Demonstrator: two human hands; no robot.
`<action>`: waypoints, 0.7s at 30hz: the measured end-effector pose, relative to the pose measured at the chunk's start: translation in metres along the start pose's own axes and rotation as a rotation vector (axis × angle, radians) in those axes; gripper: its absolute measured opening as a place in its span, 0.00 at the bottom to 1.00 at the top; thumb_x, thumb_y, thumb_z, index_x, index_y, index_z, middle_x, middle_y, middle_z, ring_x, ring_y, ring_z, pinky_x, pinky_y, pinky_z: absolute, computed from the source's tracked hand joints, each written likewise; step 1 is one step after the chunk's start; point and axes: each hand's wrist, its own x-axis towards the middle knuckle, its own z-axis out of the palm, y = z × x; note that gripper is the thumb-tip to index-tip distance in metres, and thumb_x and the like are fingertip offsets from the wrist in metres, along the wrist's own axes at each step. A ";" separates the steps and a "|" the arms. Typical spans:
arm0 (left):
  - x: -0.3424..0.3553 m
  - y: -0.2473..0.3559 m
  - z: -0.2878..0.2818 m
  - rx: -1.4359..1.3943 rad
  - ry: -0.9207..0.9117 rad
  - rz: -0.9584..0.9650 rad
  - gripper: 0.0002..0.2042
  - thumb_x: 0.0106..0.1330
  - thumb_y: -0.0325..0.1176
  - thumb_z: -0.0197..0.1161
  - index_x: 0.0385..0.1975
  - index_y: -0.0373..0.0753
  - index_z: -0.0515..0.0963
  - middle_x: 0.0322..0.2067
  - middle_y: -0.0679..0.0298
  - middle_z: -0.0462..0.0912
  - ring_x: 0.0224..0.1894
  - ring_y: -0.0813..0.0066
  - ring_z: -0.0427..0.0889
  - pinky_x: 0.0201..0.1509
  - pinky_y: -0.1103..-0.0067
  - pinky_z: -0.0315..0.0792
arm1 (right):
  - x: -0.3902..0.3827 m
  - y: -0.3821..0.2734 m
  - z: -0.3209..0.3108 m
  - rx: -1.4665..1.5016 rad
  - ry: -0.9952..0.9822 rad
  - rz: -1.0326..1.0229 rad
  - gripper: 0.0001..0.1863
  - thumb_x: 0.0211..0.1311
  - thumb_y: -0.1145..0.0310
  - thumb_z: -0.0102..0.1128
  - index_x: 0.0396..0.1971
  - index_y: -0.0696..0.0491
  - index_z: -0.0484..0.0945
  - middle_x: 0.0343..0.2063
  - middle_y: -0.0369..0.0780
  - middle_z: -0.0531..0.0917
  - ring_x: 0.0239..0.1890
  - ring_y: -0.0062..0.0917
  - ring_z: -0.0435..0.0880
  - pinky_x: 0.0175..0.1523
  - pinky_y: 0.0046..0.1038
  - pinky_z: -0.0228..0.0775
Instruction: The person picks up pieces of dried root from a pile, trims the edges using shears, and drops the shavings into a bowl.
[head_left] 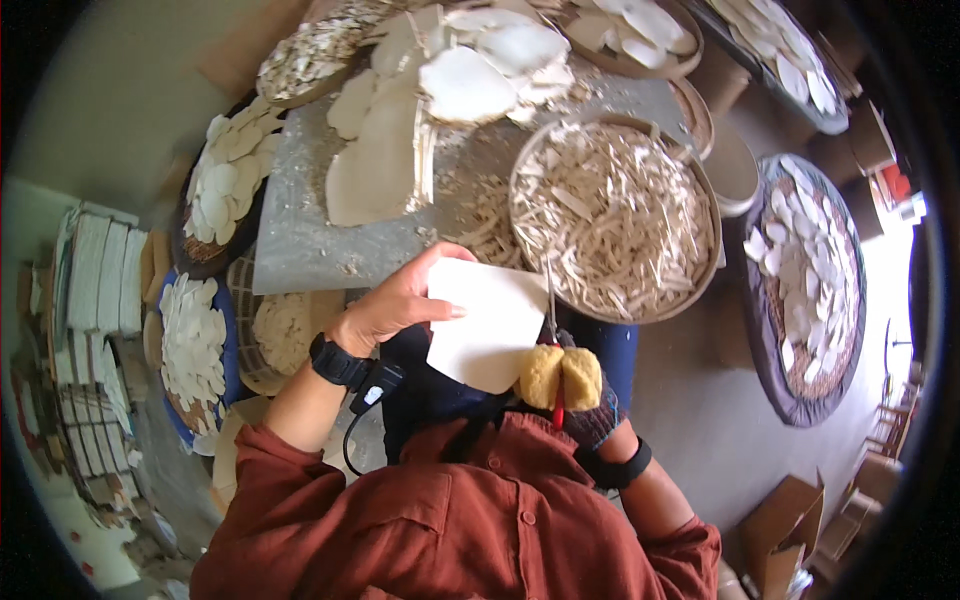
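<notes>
My left hand (405, 295) is closed on a thin, flat white slice (490, 325), its thumb on top and fingers behind. The slice has fairly straight edges and hangs above my lap. In a dark knitted glove, my right hand (598, 418) grips a pair of scissors (551, 295) with red handles. Thick yellow foam padding (540, 372) wraps the handles and hides most of the fingers. The narrow blades point away from me, along the slice's right edge. Just beyond them, a round basket (714, 240) holds a heap of pale trimmed strips (610, 215).
On the grey worktable (300, 200) lie large stacked white slices (375, 170) and scattered scraps. Round trays of white pieces surround it, including a blue-rimmed one (232, 350) at left and a dark-rimmed one (785, 400) at right. An open cardboard box (780, 525) stands at lower right.
</notes>
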 end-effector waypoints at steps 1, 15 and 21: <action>0.000 0.001 -0.004 0.004 -0.043 0.045 0.27 0.53 0.23 0.60 0.54 0.39 0.59 0.39 0.67 0.72 0.39 0.82 0.74 0.42 0.85 0.70 | 0.007 -0.010 -0.009 -0.145 -0.039 -0.103 0.14 0.49 0.68 0.58 0.38 0.53 0.77 0.33 0.42 0.80 0.38 0.35 0.79 0.43 0.31 0.71; -0.054 0.026 -0.141 -0.049 0.584 0.358 0.20 0.56 0.23 0.55 0.50 0.37 0.68 0.44 0.57 0.74 0.45 0.71 0.75 0.51 0.77 0.70 | -0.004 0.004 0.002 -0.087 -0.303 -0.003 0.15 0.48 0.68 0.65 0.37 0.54 0.76 0.34 0.39 0.81 0.38 0.28 0.80 0.44 0.28 0.71; -0.010 0.080 -0.160 0.043 0.859 0.572 0.19 0.61 0.32 0.56 0.51 0.33 0.67 0.43 0.59 0.76 0.46 0.72 0.74 0.53 0.77 0.67 | -0.012 0.030 0.019 0.522 -0.257 0.421 0.13 0.57 0.69 0.56 0.41 0.59 0.74 0.38 0.43 0.80 0.41 0.26 0.80 0.46 0.28 0.72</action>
